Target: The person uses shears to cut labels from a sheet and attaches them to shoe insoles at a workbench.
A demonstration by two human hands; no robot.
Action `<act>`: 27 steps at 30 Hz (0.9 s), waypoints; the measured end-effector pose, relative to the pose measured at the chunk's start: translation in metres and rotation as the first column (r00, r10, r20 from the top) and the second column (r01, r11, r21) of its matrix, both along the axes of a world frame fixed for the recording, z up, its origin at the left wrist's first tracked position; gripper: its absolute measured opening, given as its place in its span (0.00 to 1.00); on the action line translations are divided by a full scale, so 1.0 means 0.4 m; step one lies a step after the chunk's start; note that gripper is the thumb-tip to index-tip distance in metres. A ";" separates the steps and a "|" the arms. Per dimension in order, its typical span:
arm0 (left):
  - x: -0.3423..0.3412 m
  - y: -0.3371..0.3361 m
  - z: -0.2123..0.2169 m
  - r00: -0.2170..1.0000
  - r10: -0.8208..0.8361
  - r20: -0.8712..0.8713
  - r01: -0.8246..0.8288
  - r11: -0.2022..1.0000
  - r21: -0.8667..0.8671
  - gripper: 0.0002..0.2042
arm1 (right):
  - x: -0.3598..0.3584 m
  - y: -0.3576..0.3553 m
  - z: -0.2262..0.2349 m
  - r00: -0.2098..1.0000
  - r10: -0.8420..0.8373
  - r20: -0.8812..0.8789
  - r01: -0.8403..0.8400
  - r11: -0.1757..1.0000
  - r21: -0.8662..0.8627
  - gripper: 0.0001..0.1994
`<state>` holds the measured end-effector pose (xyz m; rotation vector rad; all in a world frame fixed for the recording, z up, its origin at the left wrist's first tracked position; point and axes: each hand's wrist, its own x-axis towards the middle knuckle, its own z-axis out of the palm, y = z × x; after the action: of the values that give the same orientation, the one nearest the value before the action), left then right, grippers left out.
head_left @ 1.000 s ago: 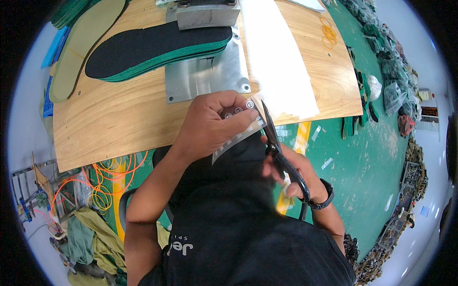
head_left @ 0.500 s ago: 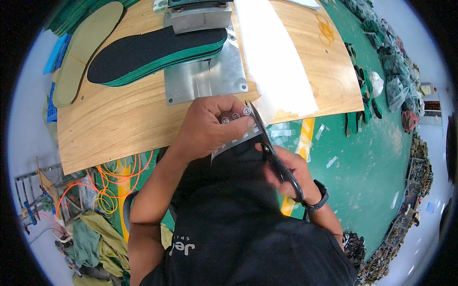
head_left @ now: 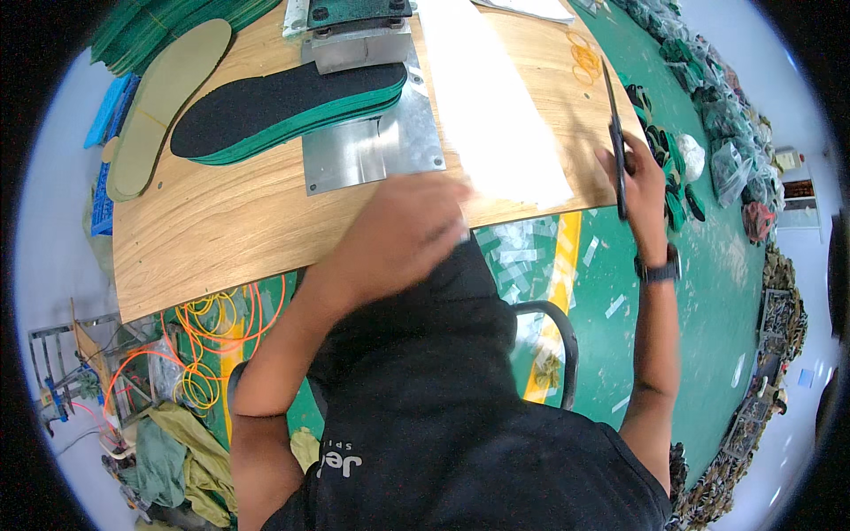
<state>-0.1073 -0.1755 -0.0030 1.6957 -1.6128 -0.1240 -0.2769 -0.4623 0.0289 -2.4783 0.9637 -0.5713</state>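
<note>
My right hand (head_left: 645, 181) is at the table's right edge, closed around black-handled scissors (head_left: 617, 146). Their blades point away from me and look closed together. In front of my body, by the near edge of the table, my left hand (head_left: 398, 234) is blurred by motion with its fingers curled. Something small and pale shows at its fingertips, too smeared to name. Beyond that hand, a stack of black-topped green insoles (head_left: 288, 111) lies partly over a metal plate (head_left: 372, 159), its end at a metal block (head_left: 363, 51).
A long white sheet (head_left: 487, 106) runs down the wooden table (head_left: 221, 239). Yellow rubber bands (head_left: 582, 60) lie at the far right, a tan insole (head_left: 168, 106) at the left. Paper scraps (head_left: 516, 257) litter the green floor. A chair's curved black bar (head_left: 567, 332) stands beside me.
My right hand has carried the scissors away from my left hand, out to the table's right edge. The clear strip of round labels in my left hand no longer shows plainly.
</note>
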 end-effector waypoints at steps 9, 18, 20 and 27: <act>-0.107 0.077 0.082 0.974 -0.056 -0.220 0.033 0.994 -0.106 0.03 | 0.101 -0.007 0.053 0.933 0.353 0.064 -0.244 0.755 -0.609 0.23; -0.055 0.100 0.080 0.887 0.187 -0.422 -0.345 0.876 -0.337 0.09 | 0.113 0.510 -0.031 0.770 0.098 0.631 -0.637 0.184 0.749 0.08; -0.064 0.133 0.059 0.687 0.044 -0.726 -0.327 0.910 -0.255 0.12 | 0.121 0.509 -0.031 0.757 0.057 0.651 -0.652 -0.002 0.758 0.08; -0.024 0.181 0.064 0.368 -0.011 -0.930 -0.148 0.986 -0.070 0.13 | 0.145 0.508 -0.027 0.742 0.163 0.650 -0.581 -0.326 0.746 0.10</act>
<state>-0.1168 -0.1031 0.0225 1.1492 -0.6190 -0.7780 -0.2190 -0.2590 0.0180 -0.8944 0.0501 0.1785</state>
